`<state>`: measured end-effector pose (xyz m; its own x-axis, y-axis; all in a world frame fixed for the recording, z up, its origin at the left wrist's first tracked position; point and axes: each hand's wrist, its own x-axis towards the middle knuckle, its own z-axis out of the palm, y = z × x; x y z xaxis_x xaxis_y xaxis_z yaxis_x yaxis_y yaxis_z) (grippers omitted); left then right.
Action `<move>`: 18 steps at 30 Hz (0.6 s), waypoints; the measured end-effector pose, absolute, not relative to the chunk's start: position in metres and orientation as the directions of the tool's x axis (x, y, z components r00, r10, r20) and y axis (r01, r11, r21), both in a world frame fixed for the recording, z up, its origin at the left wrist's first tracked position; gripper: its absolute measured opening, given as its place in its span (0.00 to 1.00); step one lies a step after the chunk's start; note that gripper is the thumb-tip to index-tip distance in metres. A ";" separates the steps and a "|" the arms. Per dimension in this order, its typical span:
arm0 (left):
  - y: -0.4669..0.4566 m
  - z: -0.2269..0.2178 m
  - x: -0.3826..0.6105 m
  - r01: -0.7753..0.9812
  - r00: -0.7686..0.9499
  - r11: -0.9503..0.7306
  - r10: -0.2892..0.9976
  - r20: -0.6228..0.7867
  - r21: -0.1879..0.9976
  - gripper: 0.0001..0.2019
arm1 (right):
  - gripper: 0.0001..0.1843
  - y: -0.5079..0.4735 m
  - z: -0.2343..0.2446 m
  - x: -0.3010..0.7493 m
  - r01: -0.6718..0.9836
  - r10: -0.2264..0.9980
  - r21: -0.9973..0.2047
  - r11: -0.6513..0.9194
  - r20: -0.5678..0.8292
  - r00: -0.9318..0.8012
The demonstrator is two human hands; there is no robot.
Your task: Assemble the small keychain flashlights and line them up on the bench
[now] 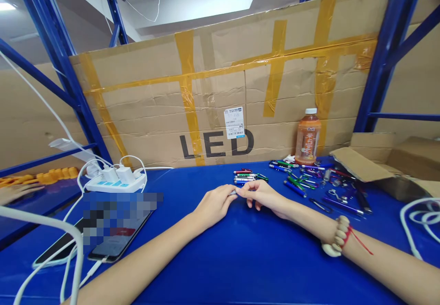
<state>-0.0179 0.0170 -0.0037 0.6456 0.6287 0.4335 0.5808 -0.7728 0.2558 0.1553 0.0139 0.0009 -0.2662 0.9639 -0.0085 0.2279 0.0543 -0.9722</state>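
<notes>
My left hand [215,205] is closed over the blue tabletop [220,259], its thumb and fingers pinching a small silvery piece [233,193] that is mostly hidden. From the other side my right hand [260,194] meets it, with thumb and forefinger pressed together at the piece's end and the other fingers curled. The two hands nearly touch at the fingertips. Just behind them lies a small group of metallic pen-like tubes [244,177] in red, green and blue. A wider heap of similar coloured tubes [299,186] and small metal parts spreads to the right of my right hand.
An orange drink bottle [308,138] stands against the cardboard wall [158,126]. An open cardboard box [364,163] and a white cable [409,222] are at right. At left are a power strip [117,183], a phone [117,245], cables and another person's hand [20,193].
</notes>
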 end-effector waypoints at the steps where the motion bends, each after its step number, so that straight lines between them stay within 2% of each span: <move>1: 0.017 -0.004 -0.018 0.578 0.646 -0.772 0.631 0.430 0.265 0.10 | 0.22 0.014 0.001 0.155 0.222 0.963 -0.974 0.048 -0.013 -0.269; 12: 0.017 -0.004 -0.017 0.559 0.629 -0.771 0.633 0.451 0.304 0.11 | 0.22 0.021 -0.003 0.160 0.153 0.948 -0.988 0.025 -0.025 -0.317; 18: 0.016 -0.002 -0.016 0.581 0.615 -0.750 0.659 0.434 0.316 0.11 | 0.24 0.022 -0.005 0.159 0.184 0.947 -0.982 0.040 -0.022 -0.321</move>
<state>-0.0163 0.0160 -0.0022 0.6145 0.6591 0.4336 0.5810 -0.7499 0.3164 0.1592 0.0217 -0.0046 -0.3208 0.9469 -0.0220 0.1845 0.0397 -0.9820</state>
